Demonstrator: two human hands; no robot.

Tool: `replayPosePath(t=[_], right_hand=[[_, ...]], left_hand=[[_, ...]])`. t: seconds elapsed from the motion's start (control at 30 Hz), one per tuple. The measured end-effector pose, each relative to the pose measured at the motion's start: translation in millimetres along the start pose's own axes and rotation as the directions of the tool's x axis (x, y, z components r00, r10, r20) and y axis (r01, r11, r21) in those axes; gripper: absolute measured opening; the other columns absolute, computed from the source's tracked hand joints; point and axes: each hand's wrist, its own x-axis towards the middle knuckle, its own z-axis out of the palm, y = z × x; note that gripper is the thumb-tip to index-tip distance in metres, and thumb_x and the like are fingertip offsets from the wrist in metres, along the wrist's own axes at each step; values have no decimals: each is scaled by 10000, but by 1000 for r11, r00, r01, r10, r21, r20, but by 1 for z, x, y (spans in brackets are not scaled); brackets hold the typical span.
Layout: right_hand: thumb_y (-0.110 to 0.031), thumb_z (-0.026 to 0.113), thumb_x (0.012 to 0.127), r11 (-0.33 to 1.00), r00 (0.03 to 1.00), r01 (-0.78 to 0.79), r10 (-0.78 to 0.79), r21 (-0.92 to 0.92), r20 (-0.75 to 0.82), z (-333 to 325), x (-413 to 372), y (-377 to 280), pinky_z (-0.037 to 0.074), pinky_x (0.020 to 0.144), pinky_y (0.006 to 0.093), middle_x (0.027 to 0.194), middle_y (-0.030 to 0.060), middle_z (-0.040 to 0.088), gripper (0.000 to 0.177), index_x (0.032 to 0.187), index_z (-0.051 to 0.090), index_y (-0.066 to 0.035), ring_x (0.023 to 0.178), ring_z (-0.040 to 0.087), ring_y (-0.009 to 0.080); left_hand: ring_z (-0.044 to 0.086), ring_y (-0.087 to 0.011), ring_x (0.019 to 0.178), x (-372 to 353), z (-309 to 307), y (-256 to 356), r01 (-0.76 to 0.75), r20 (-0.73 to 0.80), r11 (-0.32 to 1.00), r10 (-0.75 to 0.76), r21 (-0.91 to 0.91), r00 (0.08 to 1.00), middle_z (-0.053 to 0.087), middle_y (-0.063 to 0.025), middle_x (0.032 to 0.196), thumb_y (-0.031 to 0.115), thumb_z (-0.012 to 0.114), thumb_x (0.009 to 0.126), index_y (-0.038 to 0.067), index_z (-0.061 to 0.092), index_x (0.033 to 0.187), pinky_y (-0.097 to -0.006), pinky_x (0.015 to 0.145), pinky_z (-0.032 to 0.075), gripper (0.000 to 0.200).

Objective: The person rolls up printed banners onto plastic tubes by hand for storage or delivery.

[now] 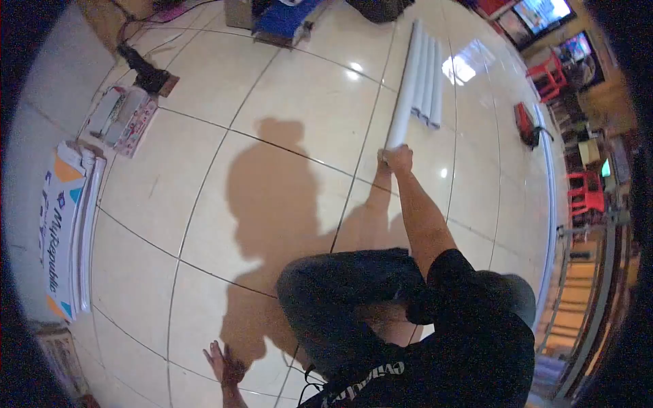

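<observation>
Near the top of the head view, my right hand (398,158) is closed around the near end of a long white roll (403,112). Several shorter white rolls (426,75) lie side by side along the right of it on the tiled floor. My left hand (221,364) is low at the left over the floor, fingers spread and holding nothing. My bent leg in dark trousers (333,279) lies between the two hands.
At the left wall lies a stack of printed white sheets (68,231). A patterned box (129,122) and a black tool (151,76) are beyond it. A blue item (284,22) sits at the top, a red-and-black object (525,124) at right, near red chairs (585,192).
</observation>
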Motion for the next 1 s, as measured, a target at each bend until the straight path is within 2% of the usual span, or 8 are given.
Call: replayPosePath(t=[0.1,0.17,0.27,0.4,0.53,0.9,0.97,1.0], right_hand=[[-397,638,776,914,957,-80,-41,397,288,14,12,37,537,815,424,1182,232,539,719,1260,402,79,1012,602,340],[-268,593,789,300,872,-363,-225,882,435,2,-12,37,573,676,379,1083,173,592,542,1209,461,49,908,627,280],[-249,524,790,-47,840,-531,-156,846,519,-13,-42,28,555,536,314,964,142,619,475,1178,484,22,809,631,248],[-439,424,836,-78,808,-566,-251,821,533,6,-17,37,484,444,285,895,135,627,526,1134,526,-18,654,620,245],[-502,582,842,304,775,-521,-224,798,591,-52,-20,29,515,491,327,873,89,636,530,1111,544,-46,623,612,217],[-410,603,831,191,778,-487,-350,852,522,-320,-150,6,515,809,568,1022,195,635,582,1230,466,-7,866,662,354],[-404,601,833,182,735,-526,-393,831,552,-332,-163,12,503,830,574,1055,202,624,588,1242,453,-9,917,652,355],[-396,598,836,185,725,-517,-423,835,543,-335,-168,16,504,831,575,1086,210,610,586,1246,445,-6,949,641,361]], left_hand=[[340,-445,1296,-9,22,-15,-90,-167,994,100,62,981,360,-296,1373,360,725,658,89,368,1298,-651,1092,135,782],[339,-439,1299,-14,47,-32,-64,-156,990,83,128,984,339,-277,1398,294,715,656,111,351,1312,-650,1090,149,772],[336,-434,1303,-10,37,-23,-97,-242,982,136,164,961,332,-270,1406,262,695,679,73,378,1298,-649,1086,162,721],[323,-442,1310,-7,22,-7,3,-157,997,9,79,988,345,-281,1395,252,658,697,-15,458,1209,-647,1086,159,611],[313,-430,1322,-6,15,5,-19,-177,994,38,110,983,346,-309,1386,278,606,754,-30,444,1231,-606,1112,147,590],[78,-438,1402,-3,52,-30,-429,-475,885,304,-180,826,106,-315,1490,480,429,896,-7,139,1463,-622,1089,72,801],[63,-435,1404,-12,10,1,-43,141,978,15,202,990,87,-316,1493,463,422,904,-11,148,1461,-608,1096,70,782],[81,-425,1405,-2,71,-40,-382,-464,913,280,-141,841,114,-313,1490,467,428,904,-16,164,1458,-600,1100,58,781]])
